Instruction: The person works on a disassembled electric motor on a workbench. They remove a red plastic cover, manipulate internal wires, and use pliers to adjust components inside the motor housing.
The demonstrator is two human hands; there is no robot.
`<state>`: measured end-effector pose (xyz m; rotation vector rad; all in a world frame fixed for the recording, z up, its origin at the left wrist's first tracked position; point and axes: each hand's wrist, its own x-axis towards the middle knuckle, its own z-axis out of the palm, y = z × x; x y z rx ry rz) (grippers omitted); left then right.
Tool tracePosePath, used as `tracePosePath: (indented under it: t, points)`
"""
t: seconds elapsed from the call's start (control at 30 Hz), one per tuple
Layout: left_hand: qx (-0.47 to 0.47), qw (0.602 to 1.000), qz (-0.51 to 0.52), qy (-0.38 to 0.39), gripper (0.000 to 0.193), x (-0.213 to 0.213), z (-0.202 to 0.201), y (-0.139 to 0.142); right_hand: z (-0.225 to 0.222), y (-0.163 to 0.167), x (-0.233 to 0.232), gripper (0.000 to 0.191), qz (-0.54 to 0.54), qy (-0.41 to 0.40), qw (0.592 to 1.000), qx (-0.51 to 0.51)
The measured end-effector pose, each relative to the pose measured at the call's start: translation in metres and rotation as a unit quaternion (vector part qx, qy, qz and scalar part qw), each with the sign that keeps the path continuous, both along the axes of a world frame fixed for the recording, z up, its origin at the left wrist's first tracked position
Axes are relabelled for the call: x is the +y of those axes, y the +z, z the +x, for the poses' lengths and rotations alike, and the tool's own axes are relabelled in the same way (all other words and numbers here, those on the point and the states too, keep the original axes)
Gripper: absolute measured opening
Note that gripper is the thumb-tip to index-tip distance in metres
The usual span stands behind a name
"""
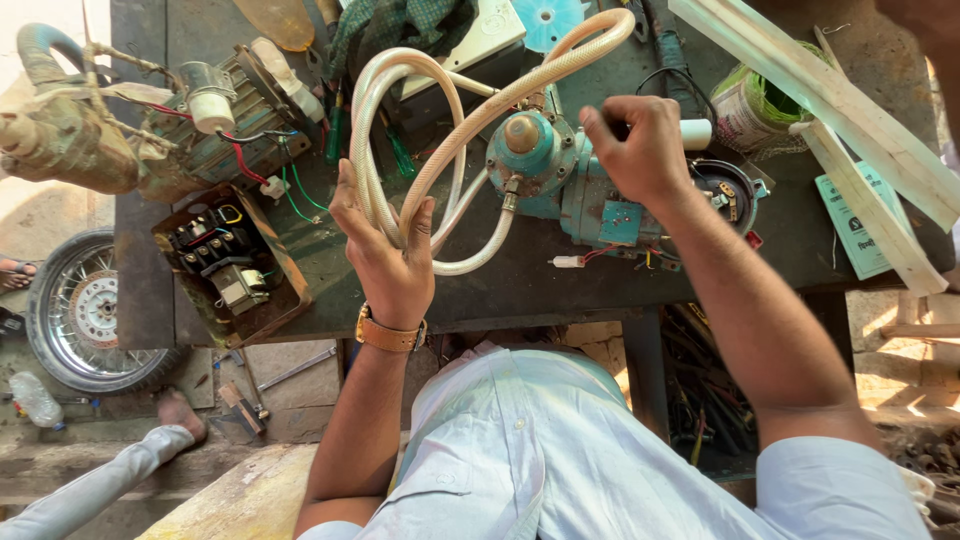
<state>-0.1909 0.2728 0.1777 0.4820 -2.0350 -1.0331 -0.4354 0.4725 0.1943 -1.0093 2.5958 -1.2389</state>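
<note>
Fingers [352, 205] of left hand [385, 250] curled round hose [450, 130], wrist upright

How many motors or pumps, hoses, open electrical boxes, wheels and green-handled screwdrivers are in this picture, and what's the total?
Motors or pumps: 2, the blue pump under the right hand, and the old motor
Pale hoses: 1, the looped hose held in the left hand
Open electrical boxes: 1, the rusty box
Spoked wheels: 1
Green-handled screwdrivers: 2
Total: 7

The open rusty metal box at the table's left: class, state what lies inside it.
Inside the rusty box sit black switch blocks and a grey component with coloured wires. Whatever lies beneath those parts is covered.
</note>
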Motion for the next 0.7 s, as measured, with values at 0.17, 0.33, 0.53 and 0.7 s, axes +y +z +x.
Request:
tracePosePath:
  t: [0.17,0.33,0.53,0.7]
  points:
    - [0.006,1.0,-0.025,0.004,0.078,0.0,0.001,0.002,-0.017,0.021,0.015,0.035,0.165,0.192,0.965,0.075]
    - [-0.012,1.0,0.026,0.011,0.079,0.0,0.001,0.003,-0.026,0.049,0.042,0.038,0.159,0.317,0.935,-0.005]
    - [0.006,1.0,-0.012,0.003,0.076,0.001,0.002,0.002,-0.035,0.062,0.06,0.074,0.17,0.312,0.934,-0.043]
    - [-0.013,0.999,0.039,0.001,0.078,0.003,0.001,0.004,-0.038,0.047,0.061,0.077,0.161,0.313,0.936,0.006]
